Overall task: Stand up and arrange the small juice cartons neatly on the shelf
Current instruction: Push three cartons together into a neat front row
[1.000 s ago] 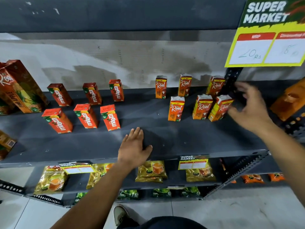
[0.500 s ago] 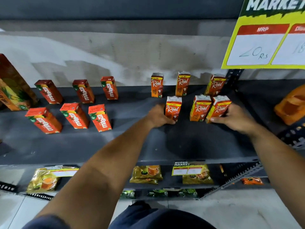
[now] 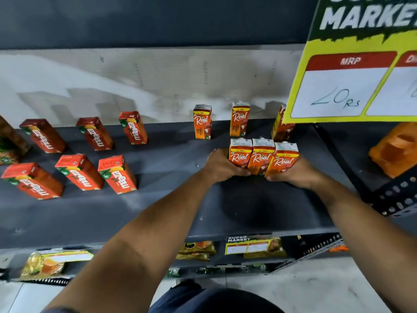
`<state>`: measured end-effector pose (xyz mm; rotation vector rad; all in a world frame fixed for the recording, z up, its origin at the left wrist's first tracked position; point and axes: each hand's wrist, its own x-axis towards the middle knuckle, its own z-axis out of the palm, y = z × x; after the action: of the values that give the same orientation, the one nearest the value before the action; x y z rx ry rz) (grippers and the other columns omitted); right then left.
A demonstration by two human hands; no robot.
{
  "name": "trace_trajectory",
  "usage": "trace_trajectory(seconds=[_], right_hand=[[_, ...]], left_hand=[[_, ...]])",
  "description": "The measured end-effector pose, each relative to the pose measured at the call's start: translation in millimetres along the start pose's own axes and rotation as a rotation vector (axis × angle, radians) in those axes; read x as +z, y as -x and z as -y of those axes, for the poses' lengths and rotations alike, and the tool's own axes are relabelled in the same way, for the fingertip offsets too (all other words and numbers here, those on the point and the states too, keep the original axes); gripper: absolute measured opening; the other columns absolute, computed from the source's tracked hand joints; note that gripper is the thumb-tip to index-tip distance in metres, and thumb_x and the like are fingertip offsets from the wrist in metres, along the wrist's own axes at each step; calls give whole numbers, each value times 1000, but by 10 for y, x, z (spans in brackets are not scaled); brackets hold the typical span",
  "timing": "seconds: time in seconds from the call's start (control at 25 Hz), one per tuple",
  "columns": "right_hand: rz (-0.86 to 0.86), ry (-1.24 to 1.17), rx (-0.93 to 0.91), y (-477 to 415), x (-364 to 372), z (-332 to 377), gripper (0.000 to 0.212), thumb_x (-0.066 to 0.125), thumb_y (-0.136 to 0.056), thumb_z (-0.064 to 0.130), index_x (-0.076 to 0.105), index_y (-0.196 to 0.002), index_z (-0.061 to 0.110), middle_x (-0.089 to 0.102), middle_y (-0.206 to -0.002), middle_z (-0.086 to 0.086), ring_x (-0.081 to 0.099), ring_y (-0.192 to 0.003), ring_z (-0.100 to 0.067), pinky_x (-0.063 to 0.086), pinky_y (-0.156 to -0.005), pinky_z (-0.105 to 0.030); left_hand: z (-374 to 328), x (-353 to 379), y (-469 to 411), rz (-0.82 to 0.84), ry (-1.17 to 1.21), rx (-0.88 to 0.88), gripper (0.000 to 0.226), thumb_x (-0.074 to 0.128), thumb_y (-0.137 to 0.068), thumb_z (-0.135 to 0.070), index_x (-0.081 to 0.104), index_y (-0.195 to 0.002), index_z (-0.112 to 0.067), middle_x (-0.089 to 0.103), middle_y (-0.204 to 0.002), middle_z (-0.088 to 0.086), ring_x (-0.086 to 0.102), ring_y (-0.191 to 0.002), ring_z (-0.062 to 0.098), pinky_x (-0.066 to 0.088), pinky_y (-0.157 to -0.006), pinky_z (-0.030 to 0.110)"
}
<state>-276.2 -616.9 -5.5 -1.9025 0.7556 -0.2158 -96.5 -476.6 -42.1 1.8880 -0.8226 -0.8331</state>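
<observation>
Three small orange Real juice cartons stand side by side, touching, in the front row of the dark grey shelf. My left hand presses against the left carton. The middle carton sits squeezed between its neighbours. My right hand grips the right carton, which tilts slightly. Behind stand two upright Real cartons and a third partly hidden by the price sign. Several red Maaza cartons stand in two rows at the left.
A yellow price sign hangs over the right rear of the shelf. An orange packet lies on the neighbouring shelf at right, past a perforated upright. A tall carton stands far left. Pouches lie on the lower shelf.
My left hand left the shelf front and reached the left Real carton; my right hand came down onto the right one. Together they pushed the three front cartons into one tight row.
</observation>
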Motion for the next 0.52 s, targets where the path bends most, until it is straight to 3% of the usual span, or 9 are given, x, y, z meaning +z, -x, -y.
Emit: trace_trajectory(seconds=[0.16,0.28,0.4,0.52], right_hand=[[5,35,-21,120,22,-62,64,88,-59,2,55,-99,39,63,-100,16,61,-93,-3,46,-84,-26],[40,100,-61,300,70,-99,65,88,-61,6,51,-97,45,60,-99,21,59,-93,0,44,-83,-18],[31,169,-56,492,171,-143,60,92,-56,17,54,-94,44,62,-99,18,60,-93,-3,46,-89,-25],[44,180,-40,689,251,-156,52,91,-59,19,54,-89,40,57,-89,24,51,-81,9,43,-82,-23]], left_hand=[[-21,63,256,-6,18,11,89,92,-30,-45,66,-112,-23,72,-111,1,67,-104,15,51,-97,46],[9,124,566,-24,13,26,69,93,-43,-37,67,-106,-24,73,-108,-1,68,-100,13,53,-95,44],[91,173,830,-50,21,23,77,89,-37,-47,66,-108,-26,73,-107,-4,68,-99,10,54,-93,41],[151,233,1055,-87,-8,3,74,93,-44,-38,64,-111,-26,72,-107,-6,68,-98,8,54,-93,41]])
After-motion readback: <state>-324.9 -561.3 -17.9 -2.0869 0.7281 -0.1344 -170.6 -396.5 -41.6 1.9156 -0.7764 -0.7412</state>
